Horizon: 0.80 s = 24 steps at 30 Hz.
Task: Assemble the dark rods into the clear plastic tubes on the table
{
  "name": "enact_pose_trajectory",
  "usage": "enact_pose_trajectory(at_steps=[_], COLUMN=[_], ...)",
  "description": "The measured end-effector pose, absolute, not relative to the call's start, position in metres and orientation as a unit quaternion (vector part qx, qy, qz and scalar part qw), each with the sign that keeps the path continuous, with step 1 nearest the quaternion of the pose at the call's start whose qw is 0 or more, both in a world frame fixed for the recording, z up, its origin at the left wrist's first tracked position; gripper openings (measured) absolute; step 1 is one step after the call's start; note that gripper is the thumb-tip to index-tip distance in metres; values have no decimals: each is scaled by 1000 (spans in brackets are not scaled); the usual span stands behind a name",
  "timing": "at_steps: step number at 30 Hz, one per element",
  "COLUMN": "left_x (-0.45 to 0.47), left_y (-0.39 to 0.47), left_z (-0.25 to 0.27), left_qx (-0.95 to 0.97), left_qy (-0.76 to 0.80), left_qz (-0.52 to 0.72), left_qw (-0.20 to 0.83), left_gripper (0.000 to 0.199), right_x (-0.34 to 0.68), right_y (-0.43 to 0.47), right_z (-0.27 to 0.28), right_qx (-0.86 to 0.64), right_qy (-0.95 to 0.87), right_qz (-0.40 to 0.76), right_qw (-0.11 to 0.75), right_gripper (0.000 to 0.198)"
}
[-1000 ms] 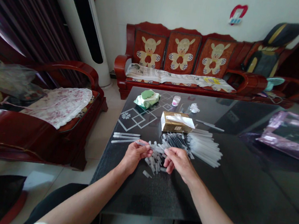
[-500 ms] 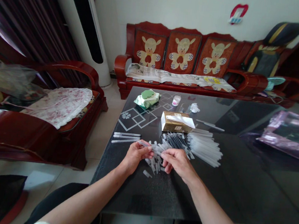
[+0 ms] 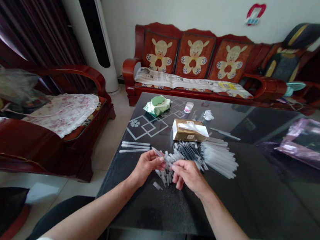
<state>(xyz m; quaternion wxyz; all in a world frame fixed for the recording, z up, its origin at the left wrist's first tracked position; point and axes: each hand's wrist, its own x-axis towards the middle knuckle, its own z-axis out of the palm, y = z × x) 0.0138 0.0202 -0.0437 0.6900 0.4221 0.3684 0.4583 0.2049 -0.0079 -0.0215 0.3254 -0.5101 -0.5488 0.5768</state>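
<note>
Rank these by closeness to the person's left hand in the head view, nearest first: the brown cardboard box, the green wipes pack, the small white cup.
From the left hand:
1. Brown cardboard box, just beyond the pile of clear plastic pieces, up and to the right.
2. Green wipes pack, farther back on the table, almost straight ahead.
3. Small white cup, at the far edge, back and right.
</note>
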Motion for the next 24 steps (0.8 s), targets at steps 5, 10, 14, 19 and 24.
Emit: enact_pose_trajectory(at_steps=[5,10,14,19,24], left_x=[12,12,16,18,17], left_y=[23,15,6,5,6], left_z=[-49,-45,-40,-44,-51], left_qx=[564,746,811,823,798], left_qy=[456,505,503,491,459], left_qz=[419,311,218,199,280], left_qw=[547,304,202,204,272], left_gripper=[22,23,31,22,11], right_x=[211,212,212,213,213], right_y=[-5,-4,-4,-4,-5], right_z=[-18,-18,-19,-19,-18], right_qx=[-580,-591,-590,-589,-587], right_qy=[-482,-468,-472,-472,-473], right_qz=[537,538,533,534,537], right_qw=[378,378,380,382,379], right_gripper=[32,31,30,31,33])
